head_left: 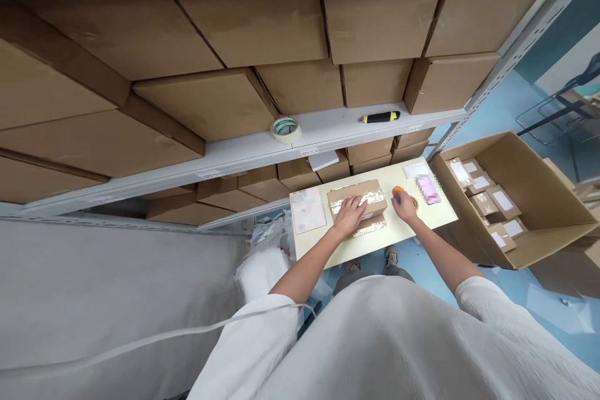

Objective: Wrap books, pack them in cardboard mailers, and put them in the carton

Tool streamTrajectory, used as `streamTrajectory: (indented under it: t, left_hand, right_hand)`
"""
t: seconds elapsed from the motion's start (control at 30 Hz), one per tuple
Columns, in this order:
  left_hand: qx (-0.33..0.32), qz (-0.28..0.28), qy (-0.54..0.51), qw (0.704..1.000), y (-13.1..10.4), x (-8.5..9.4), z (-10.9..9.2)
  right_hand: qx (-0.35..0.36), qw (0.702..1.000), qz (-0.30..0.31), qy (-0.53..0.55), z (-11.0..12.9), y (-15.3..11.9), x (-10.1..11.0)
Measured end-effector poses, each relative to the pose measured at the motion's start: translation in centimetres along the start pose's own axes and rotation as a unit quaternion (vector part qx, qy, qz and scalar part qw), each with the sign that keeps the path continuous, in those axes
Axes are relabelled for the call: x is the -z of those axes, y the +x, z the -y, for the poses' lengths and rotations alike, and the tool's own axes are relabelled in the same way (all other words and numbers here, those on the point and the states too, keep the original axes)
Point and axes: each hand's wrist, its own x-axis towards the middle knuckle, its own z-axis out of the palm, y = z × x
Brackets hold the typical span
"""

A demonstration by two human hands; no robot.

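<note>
A small cardboard box with shiny clear tape across it lies on the cream tabletop. My left hand rests on the top of this box, fingers stretched out and slightly spread. Just right of the box, my right hand is closed around a tape dispenser with an orange part sticking out above the fingers. A roll of tape shows partly behind that hand. The dispenser is apart from the box, and the hand hides most of it.
A pale sheet lies at the table's left, a blurred pink item at its right. A large open carton holds several small labelled boxes. Shelves ahead carry cartons, a tape roll and a yellow-black cutter.
</note>
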Motion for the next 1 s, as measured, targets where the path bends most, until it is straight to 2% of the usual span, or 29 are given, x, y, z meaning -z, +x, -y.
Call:
streamTrajectory:
  t: [0.17, 0.27, 0.37, 0.57, 0.73, 0.87, 1.0]
  left_hand:
    - [0.021, -0.019, -0.052, 0.998, 0.9, -0.2, 0.2]
    - [0.041, -0.024, -0.056, 0.997, 1.0, -0.5, -0.1]
    - [0.061, -0.029, -0.054, 0.996, 1.1, -0.6, -0.5]
    - [0.086, -0.034, -0.045, 0.995, 1.4, -0.4, -0.9]
    - [0.084, -0.033, -0.038, 0.995, 1.6, -0.3, -0.6]
    - [0.080, -0.027, -0.040, 0.996, 1.6, -0.4, -0.3]
    - [0.085, -0.024, -0.055, 0.995, 1.7, -0.4, 0.0]
  right_hand:
    - [-0.072, 0.991, 0.034, -0.107, -4.9, -0.2, 0.5]
    - [-0.083, 0.985, 0.073, -0.134, -6.3, 0.1, -0.1]
    - [-0.064, 0.986, 0.085, -0.129, -6.9, 0.4, -0.8]
    - [-0.083, 0.977, 0.109, -0.162, -7.0, 0.9, -1.1]
    - [-0.056, 0.983, 0.091, -0.149, -6.6, 1.3, -0.4]
    - [-0.082, 0.987, 0.086, -0.108, -5.5, 1.6, 1.3]
    - [-0.069, 0.997, 0.029, -0.020, -3.2, 2.4, 4.1]
